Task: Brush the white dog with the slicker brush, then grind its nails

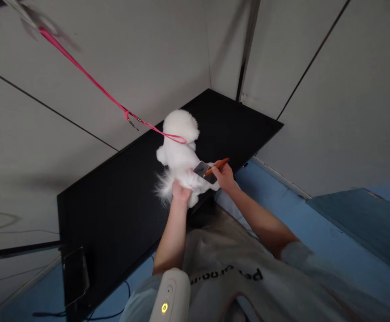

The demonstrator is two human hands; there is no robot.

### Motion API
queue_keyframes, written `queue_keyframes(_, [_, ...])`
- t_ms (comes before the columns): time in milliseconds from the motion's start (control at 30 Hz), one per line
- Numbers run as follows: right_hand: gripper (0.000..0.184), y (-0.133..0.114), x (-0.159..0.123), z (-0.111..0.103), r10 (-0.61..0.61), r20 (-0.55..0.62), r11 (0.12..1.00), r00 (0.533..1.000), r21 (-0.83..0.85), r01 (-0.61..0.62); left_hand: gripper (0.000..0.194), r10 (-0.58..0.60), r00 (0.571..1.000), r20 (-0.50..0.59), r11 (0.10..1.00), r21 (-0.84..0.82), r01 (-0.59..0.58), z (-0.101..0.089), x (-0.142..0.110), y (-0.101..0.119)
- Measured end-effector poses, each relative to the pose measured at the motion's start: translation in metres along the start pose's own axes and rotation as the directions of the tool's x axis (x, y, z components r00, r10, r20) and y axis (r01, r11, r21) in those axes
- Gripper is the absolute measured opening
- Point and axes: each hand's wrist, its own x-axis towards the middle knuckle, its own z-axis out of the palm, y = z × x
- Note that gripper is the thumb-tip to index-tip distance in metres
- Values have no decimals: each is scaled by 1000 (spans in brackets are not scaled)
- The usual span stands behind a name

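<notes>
A fluffy white dog [178,154] is on a black grooming table [121,214], its round head away from me and its tail towards me. My left hand [181,191] is closed around part of its hindquarters, beside the wispy tail [163,185]; the fingertips are hidden in fur. My right hand [225,175] grips the orange-brown handle of a slicker brush [218,167]. The brush's flat, grey metal head lies against fur on the right side of the dog's rear. A pink grooming loop [178,137] passes around the dog's neck area.
The pink lead [91,78] runs up to a pale arm at upper left. A metal clip [133,124] dangles from it. Light wall panels [148,53] stand behind the table. A white device with a yellow light [171,295] is close in front of me. Dark cables [108,316] lie below left.
</notes>
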Motion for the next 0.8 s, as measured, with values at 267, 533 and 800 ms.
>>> queue_keyframes(267, [26, 0, 10, -3, 13, 105, 999, 994, -41, -9, 38, 14, 1000, 13, 1000, 16, -15, 0, -4, 1])
queue_keyframes(533, [27, -4, 11, 1, 43, 368, 996, 929, -87, -11, 55, -118, 992, 44, 985, 135, 111, 11, -16, 2])
queue_keyframes(800, [25, -10, -2, 2, -24, 308, 997, 951, -69, 47, 64, -194, 981, -27, 970, 141, 196, 15, -11, 4])
